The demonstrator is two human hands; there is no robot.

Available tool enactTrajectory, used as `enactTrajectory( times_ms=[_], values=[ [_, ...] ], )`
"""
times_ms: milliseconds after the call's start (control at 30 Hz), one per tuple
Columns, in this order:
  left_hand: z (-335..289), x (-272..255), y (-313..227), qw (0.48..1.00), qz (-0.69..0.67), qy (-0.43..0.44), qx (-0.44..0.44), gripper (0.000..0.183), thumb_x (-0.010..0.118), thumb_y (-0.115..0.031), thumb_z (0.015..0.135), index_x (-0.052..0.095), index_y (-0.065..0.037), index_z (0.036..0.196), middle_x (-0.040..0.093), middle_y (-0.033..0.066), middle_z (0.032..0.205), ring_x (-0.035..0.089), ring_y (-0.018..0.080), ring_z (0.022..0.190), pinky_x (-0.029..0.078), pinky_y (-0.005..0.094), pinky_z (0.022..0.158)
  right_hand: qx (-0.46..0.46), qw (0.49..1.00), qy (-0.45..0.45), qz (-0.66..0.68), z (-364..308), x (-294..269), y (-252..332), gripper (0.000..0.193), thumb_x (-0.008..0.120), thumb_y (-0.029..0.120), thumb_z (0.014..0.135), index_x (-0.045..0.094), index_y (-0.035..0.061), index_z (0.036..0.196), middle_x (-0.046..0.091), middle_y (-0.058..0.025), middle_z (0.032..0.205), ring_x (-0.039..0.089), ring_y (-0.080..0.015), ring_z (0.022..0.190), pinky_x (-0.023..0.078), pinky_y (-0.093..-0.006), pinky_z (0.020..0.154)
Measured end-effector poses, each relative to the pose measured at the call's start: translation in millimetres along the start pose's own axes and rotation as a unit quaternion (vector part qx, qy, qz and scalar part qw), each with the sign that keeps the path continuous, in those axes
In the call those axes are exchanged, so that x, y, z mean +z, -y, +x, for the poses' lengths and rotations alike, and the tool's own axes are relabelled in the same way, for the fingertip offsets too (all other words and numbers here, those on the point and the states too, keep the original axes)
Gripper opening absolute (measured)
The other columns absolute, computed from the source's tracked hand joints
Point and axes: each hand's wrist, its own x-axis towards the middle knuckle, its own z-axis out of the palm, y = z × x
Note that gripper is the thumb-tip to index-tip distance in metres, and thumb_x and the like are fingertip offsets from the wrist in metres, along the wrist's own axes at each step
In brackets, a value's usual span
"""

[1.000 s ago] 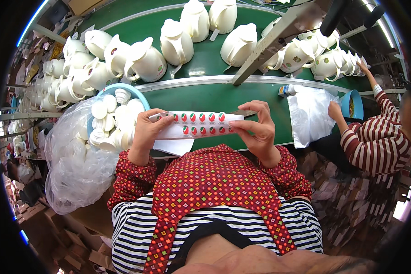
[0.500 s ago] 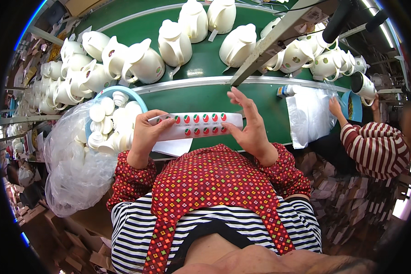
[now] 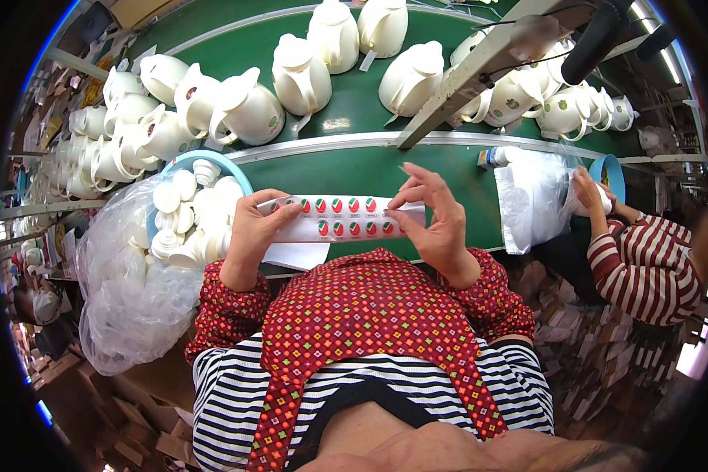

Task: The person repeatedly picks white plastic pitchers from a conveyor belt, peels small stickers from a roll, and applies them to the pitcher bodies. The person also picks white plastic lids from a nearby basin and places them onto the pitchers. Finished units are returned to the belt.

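A white sheet of stickers (image 3: 346, 229), with rows of red oval stickers marked in green and white, is stretched out in front of my apron. My left hand (image 3: 253, 228) is closed on its left end, thumb on top. At the right end, my right hand (image 3: 436, 224) pinches thumb and index finger together over the upper row, with the other fingers raised. The pinch appears to be on a sticker at the sheet's edge, mostly hidden by the fingertips. Beneath the sheet lies a white paper (image 3: 297, 256).
A blue basin (image 3: 240, 169) of white lids (image 3: 185, 182) stands left beside a clear plastic bag (image 3: 126, 299). Cream jugs (image 3: 248, 110) line the green table (image 3: 354, 169). A metal post (image 3: 448, 98) crosses ahead. White plastic bags (image 3: 527, 200) lie right, near a co-worker in a striped sleeve (image 3: 606, 259).
My right thumb and index finger have come together in a pinch, and the upper row's right-end sticker no longer shows. The co-worker's hands have moved, and the jug there has left view.
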Motion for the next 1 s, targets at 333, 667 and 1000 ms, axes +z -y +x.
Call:
enactTrajectory(
  times_ms=[333,667,1000],
  values=[
    [-4.6,2.6,-2.3,0.999,0.018,0.015,0.021,0.011,0.080,-0.003,0.089,0.075,0.002,0.098,0.075,0.0080,0.087,0.072,0.0131,0.075,0.060,0.0250,0.066,0.015,0.999,0.043,-0.016,16.3,4.5,14.9,0.085,0.076,-0.006,0.083,0.037,0.0109,0.157,0.064,-0.0156,0.137,0.070,-0.0232,0.105,0.052,-0.0371,0.100],
    [0.6,5.1,-3.8,0.999,0.023,0.024,-0.008,0.014,0.079,-0.008,0.092,0.074,0.004,0.098,0.075,0.0090,0.088,0.071,0.0113,0.076,0.060,0.0249,0.065,0.007,0.999,0.050,-0.006,6.6,17.1,0.6,0.083,0.072,-0.013,0.082,0.041,0.0091,0.155,0.052,-0.0166,0.149,0.073,-0.0189,0.092,0.056,-0.0354,0.094],
    [102.2,-35.1,124.6,0.922,0.383,-0.061,-0.008,0.033,0.085,-0.023,0.082,0.075,0.002,0.101,0.078,0.0154,0.088,0.075,0.0293,0.074,0.059,0.0383,0.071,0.039,0.997,-0.011,0.059,10.2,4.0,-7.5,0.078,0.073,-0.012,0.083,0.040,0.0015,0.152,0.056,-0.0115,0.144,0.073,-0.0175,0.095,0.052,-0.0398,0.101]
  ],
)
